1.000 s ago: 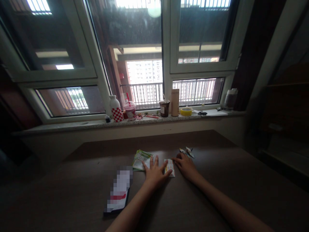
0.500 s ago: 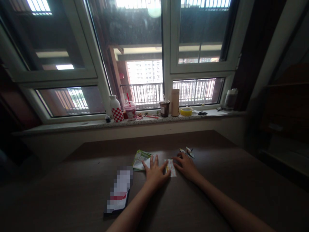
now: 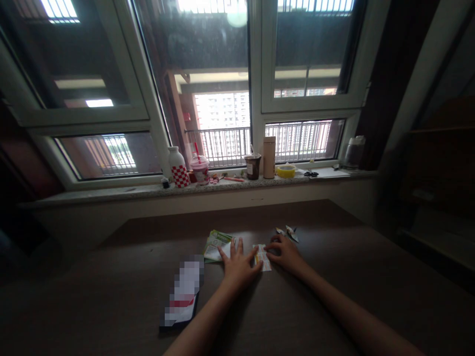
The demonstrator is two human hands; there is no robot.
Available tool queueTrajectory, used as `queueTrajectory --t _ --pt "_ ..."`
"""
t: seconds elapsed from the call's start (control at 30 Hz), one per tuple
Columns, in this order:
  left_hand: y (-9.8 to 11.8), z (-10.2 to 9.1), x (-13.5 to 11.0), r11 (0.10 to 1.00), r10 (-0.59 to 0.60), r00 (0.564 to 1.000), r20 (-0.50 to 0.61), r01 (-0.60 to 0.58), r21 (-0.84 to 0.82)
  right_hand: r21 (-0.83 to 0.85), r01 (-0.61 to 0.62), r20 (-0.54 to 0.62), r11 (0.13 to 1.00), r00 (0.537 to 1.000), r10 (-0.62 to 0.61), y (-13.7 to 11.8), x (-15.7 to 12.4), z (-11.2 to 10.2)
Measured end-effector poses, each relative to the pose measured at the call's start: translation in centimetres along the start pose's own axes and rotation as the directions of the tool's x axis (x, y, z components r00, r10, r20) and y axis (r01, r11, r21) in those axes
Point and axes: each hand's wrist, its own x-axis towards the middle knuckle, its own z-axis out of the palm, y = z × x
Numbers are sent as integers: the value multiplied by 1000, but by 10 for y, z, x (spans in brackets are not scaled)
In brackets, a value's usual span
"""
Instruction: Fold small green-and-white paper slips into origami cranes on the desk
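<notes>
A small printed slip of paper (image 3: pixel 264 258) lies on the brown table between my two hands. My left hand (image 3: pixel 239 267) is spread over its left side, with the thumb and index finger on the slip and the other fingers reaching onto a fanned pile of green-and-white packets (image 3: pixel 218 242). My right hand (image 3: pixel 285 253) has its fingers curled, with thumb and index fingertips close together at the slip's right edge. Just beyond the right hand are small folded paper pieces (image 3: pixel 291 233). Part of the slip is hidden under the fingers.
Left of my left forearm lies a dark-edged flat object (image 3: pixel 181 296), its top blurred out. Along the windowsill (image 3: pixel 148 192) stand a checkered bottle (image 3: pixel 179 170), a pink drink cup (image 3: pixel 200 170), a dark cup (image 3: pixel 253 167), a tan flask (image 3: pixel 269 158), yellow tape (image 3: pixel 286 172) and scissors (image 3: pixel 311 174).
My right hand's fingers have curled in more and shifted slightly left at the slip's edge. My left hand stays in place.
</notes>
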Motion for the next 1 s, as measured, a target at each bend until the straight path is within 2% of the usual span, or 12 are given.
queueTrajectory --t 0.17,0.53,1.0 --pt "2 -5 -1 1000 -16 999 43 15 20 28 32 46 999 998 -33 0 -2 -5" --pt "-3 2 1 1000 9 1000 2 -9 7 85 29 174 996 984 -44 0 -11 -14" --pt "-5 8 2 999 24 999 -34 -25 -34 114 65 223 991 971 -89 3 -16 -20"
